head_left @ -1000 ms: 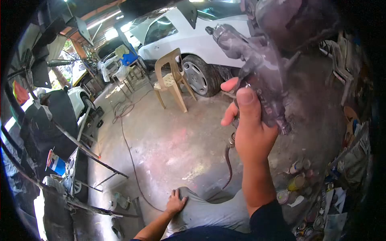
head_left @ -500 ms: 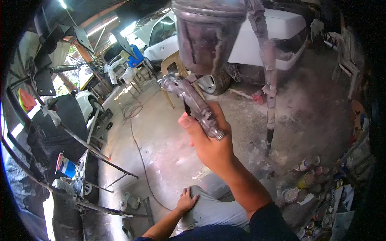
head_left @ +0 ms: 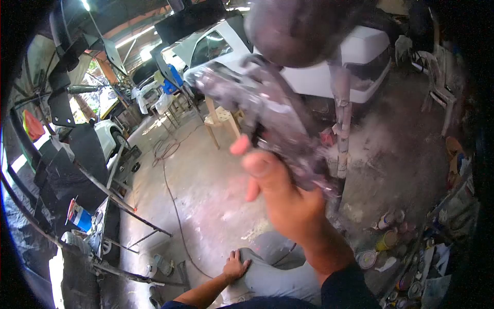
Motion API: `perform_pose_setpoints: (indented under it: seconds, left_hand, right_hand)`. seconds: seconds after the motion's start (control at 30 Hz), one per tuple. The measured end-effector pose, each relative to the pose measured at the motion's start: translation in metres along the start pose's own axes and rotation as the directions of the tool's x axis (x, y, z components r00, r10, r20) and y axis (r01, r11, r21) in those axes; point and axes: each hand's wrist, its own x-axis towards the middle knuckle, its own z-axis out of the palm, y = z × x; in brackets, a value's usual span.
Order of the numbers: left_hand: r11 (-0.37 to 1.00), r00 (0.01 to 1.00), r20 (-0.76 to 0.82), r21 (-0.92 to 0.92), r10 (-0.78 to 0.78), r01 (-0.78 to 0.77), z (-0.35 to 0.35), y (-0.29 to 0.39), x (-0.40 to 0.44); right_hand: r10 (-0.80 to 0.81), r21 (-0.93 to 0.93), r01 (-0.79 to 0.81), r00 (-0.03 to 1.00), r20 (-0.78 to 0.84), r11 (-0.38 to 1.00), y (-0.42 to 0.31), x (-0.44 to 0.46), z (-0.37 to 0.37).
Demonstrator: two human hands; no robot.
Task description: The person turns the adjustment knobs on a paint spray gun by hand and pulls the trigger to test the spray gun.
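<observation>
A paint spray gun, grey and smeared with paint, is gripped in my right hand. Its blurred nozzle end points to the upper left, close to the camera. A large dark cup, stained by paint, looms above the gun. How the cup joins the gun is unclear in the blur. My thumb shows at the side of the gun, with part of the other fingers hidden behind it. Down low, my left hand lies flat on the leg of my grey trousers, fingers spread and holding nothing.
A paint-coated post stands right of the gun. Paint cans and litter crowd the lower right floor. A hose runs across the concrete. Left are a metal frame and hanging dark panels. Behind are a chair and white vehicles.
My right hand has turned and moved right, bringing the spray gun closer to the camera, where it blurs. The camera view has shifted slightly. My left hand stays on my leg.
</observation>
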Motion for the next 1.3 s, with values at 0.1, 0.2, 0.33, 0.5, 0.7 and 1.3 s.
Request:
perform_pose_setpoints:
  seconds: [0.1, 0.2, 0.33, 0.5, 0.7, 1.3]
  left_hand:
    - [0.999, 0.998, 0.029, 0.012, 0.053, -0.053, -0.001, 0.001, -0.005]
    - [0.992, 0.991, 0.036, 0.016, 0.127, -0.127, 0.0, 0.003, -0.008]
    - [0.976, 0.97, 0.16, 0.094, 0.182, -0.199, -0.023, 0.046, -0.028]
    - [0.914, 0.842, 0.447, 0.112, 0.304, -0.389, -0.054, 0.088, -0.043]
    - [0.888, 0.761, 0.602, 0.178, 0.243, -0.424, -0.07, 0.082, -0.082]
    - [0.959, 0.772, 0.58, -0.059, 0.26, -0.279, -0.321, 0.016, -0.218]
  right_hand:
    - [-0.011, 0.005, 0.011, 0.997, -0.072, 1.0, -0.006, -0.002, -0.018]
    - [0.04, -0.112, -0.046, 0.998, -0.055, 0.993, -0.01, 0.0, -0.054]
    - [0.144, -0.256, -0.157, 0.987, -0.072, 0.954, -0.023, 0.01, -0.095]
    - [0.431, -0.076, -0.461, 0.867, -0.251, 0.884, -0.061, -0.003, -0.08]
    - [0.552, -0.269, -0.605, 0.795, -0.252, 0.749, -0.131, 0.033, -0.037]
    - [0.534, -0.497, -0.699, 0.715, -0.451, 0.515, -0.273, 0.115, 0.143]
